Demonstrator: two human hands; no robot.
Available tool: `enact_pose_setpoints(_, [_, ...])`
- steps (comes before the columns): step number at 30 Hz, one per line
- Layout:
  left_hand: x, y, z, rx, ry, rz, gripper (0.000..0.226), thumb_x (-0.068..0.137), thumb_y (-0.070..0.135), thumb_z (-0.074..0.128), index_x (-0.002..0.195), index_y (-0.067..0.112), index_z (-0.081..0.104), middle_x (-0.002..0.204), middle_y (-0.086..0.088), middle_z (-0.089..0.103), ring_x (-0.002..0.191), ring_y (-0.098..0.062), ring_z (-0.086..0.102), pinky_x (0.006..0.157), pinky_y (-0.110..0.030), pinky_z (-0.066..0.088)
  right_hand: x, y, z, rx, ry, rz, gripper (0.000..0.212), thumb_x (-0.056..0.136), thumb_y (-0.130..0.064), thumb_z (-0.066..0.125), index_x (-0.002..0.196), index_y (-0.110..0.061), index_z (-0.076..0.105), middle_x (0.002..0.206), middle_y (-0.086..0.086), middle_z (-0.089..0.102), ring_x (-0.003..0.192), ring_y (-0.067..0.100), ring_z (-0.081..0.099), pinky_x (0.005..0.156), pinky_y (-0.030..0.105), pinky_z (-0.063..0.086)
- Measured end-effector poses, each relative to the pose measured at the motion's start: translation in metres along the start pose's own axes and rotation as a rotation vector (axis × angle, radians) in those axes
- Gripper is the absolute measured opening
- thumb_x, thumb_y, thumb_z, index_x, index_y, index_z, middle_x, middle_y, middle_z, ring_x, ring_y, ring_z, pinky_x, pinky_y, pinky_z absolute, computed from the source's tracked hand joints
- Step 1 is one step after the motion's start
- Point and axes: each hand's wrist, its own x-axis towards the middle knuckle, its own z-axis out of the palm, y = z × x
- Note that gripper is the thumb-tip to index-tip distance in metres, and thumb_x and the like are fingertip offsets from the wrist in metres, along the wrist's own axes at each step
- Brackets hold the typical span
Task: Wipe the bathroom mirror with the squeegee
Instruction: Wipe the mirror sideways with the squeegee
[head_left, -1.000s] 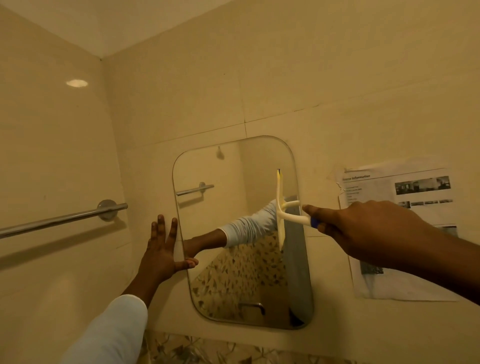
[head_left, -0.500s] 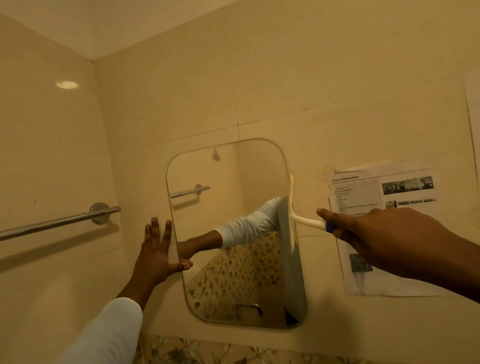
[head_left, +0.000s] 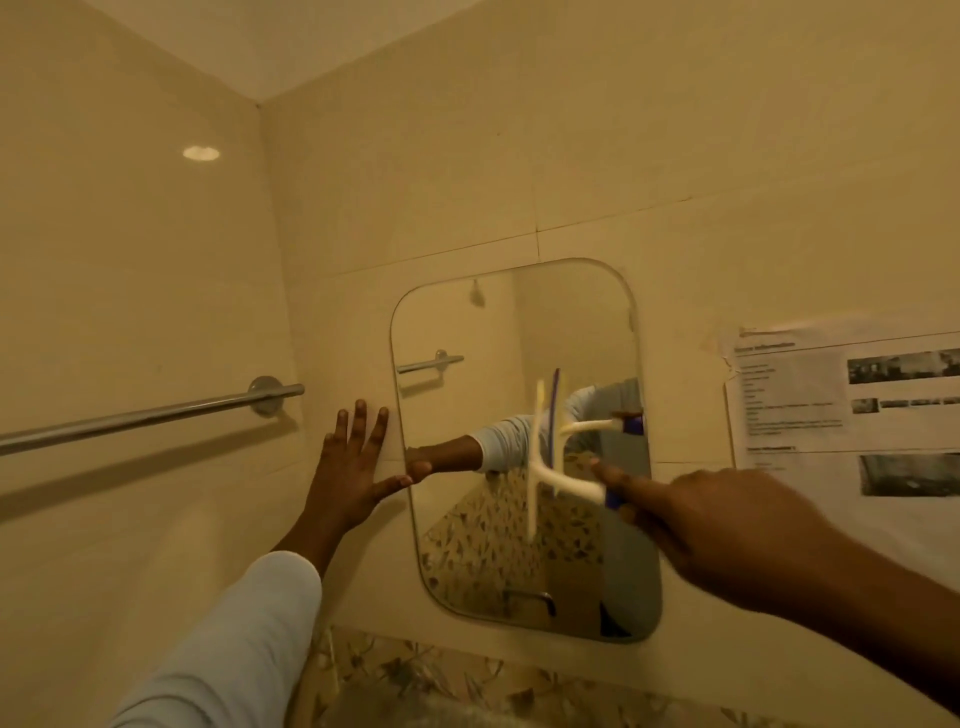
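A rounded rectangular mirror (head_left: 467, 332) hangs on the cream tiled wall. My right hand (head_left: 727, 525) grips the blue handle of a white squeegee (head_left: 540, 467). Its blade stands upright against the glass, a little right of the mirror's middle. My left hand (head_left: 350, 467) lies flat and spread on the wall just left of the mirror, with the thumb touching the mirror's left edge. The glass reflects my sleeve, my hand and the squeegee.
A chrome towel bar (head_left: 145, 415) runs along the left wall near the corner. A printed paper notice (head_left: 841, 415) is stuck to the wall right of the mirror. Patterned tile (head_left: 441, 680) runs below the mirror.
The squeegee has moved from the mirror's right edge leftward and lower, onto the middle of the glass. My view has swung left, so the mirror sits further right. My left hand stays on the wall.
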Motion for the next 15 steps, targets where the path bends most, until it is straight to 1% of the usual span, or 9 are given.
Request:
enact_pose_setpoints(2, [0.007,-0.002,-0.007,-0.018,0.036,0.013,0.119,0.071,0.097,0.019,0.158,0.026,-0.021,0.164,-0.006,-0.032,0.153,-0.032,-0.025,0.126,-0.054,-0.002,0.02,-0.029,0.016,0.031,-0.001,-0.067,0.056,0.11,-0.057,0.023,0.156,-0.058,-0.01,0.072,-0.008,0.051,0.055,0.004,0.047,0.043,0.021,0.034])
enact_pose_setpoints(4, [0.016,-0.004,-0.013,-0.023,0.05,0.024,0.116,0.076,0.093,0.031,0.157,0.029,-0.022,0.163,-0.004,-0.034,0.152,-0.03,-0.027,0.126,-0.055,-0.002,0.04,-0.057,0.031,0.039,-0.014,-0.145,0.055,0.112,-0.051,0.029,0.158,-0.055,-0.001,0.071,-0.006,0.05,0.053,0.009,0.047,0.042,0.025,0.035])
enact_pose_setpoints(5, [0.02,-0.006,-0.014,-0.02,0.05,0.027,0.116,0.077,0.092,0.033,0.157,0.03,-0.023,0.163,-0.003,-0.035,0.152,-0.03,-0.028,0.126,-0.056,-0.002,0.05,-0.069,0.038,0.042,-0.022,-0.182,0.054,0.113,-0.047,0.031,0.159,-0.052,0.003,0.071,-0.006,0.051,0.053,0.011,0.049,0.043,0.025,0.038])
enact_pose_setpoints(7, [0.025,-0.009,-0.015,-0.002,0.035,0.033,0.12,0.07,0.098,0.022,0.156,0.027,-0.024,0.161,-0.004,-0.038,0.151,-0.031,-0.028,0.125,-0.056,-0.003,0.067,-0.092,0.048,0.051,-0.045,-0.233,0.056,0.113,-0.041,0.036,0.162,-0.046,0.007,0.073,-0.002,0.054,0.056,0.016,0.054,0.049,0.029,0.049])
enact_pose_setpoints(8, [0.027,-0.01,-0.014,-0.005,0.022,0.034,0.124,0.066,0.1,0.015,0.156,0.026,-0.025,0.161,-0.005,-0.039,0.151,-0.031,-0.028,0.125,-0.056,-0.003,0.074,-0.103,0.053,0.053,-0.053,-0.25,0.057,0.113,-0.039,0.038,0.163,-0.043,0.01,0.075,0.0,0.056,0.058,0.018,0.056,0.051,0.031,0.051])
enact_pose_setpoints(9, [0.028,-0.011,-0.013,-0.022,0.015,0.033,0.125,0.064,0.101,0.013,0.156,0.026,-0.025,0.161,-0.005,-0.039,0.151,-0.031,-0.028,0.126,-0.056,-0.003,0.081,-0.112,0.058,0.053,-0.054,-0.261,0.058,0.113,-0.037,0.04,0.163,-0.04,0.012,0.077,0.002,0.057,0.059,0.019,0.057,0.051,0.031,0.051])
enact_pose_setpoints(10, [0.029,-0.01,-0.012,-0.047,0.016,0.03,0.124,0.064,0.101,0.015,0.156,0.027,-0.025,0.161,-0.004,-0.039,0.151,-0.031,-0.028,0.126,-0.055,-0.003,0.086,-0.12,0.063,0.052,-0.045,-0.267,0.058,0.113,-0.036,0.041,0.164,-0.037,0.015,0.077,0.003,0.058,0.058,0.019,0.056,0.049,0.029,0.048])
enact_pose_setpoints(13, [0.03,-0.008,-0.01,-0.076,0.019,0.025,0.123,0.066,0.099,0.02,0.156,0.029,-0.026,0.16,-0.003,-0.04,0.151,-0.031,-0.029,0.126,-0.054,-0.004,0.097,-0.139,0.077,0.05,-0.006,-0.251,0.057,0.113,-0.037,0.042,0.165,-0.032,0.018,0.074,0.003,0.054,0.056,0.017,0.05,0.045,0.026,0.031])
enact_pose_setpoints(15, [0.029,-0.008,-0.011,-0.053,0.017,0.026,0.124,0.068,0.097,0.025,0.156,0.027,-0.026,0.16,-0.005,-0.04,0.152,-0.032,-0.027,0.126,-0.054,-0.003,0.101,-0.146,0.086,0.056,-0.003,-0.222,0.057,0.113,-0.037,0.042,0.165,-0.031,0.02,0.073,0.002,0.054,0.056,0.017,0.05,0.045,0.026,0.031])
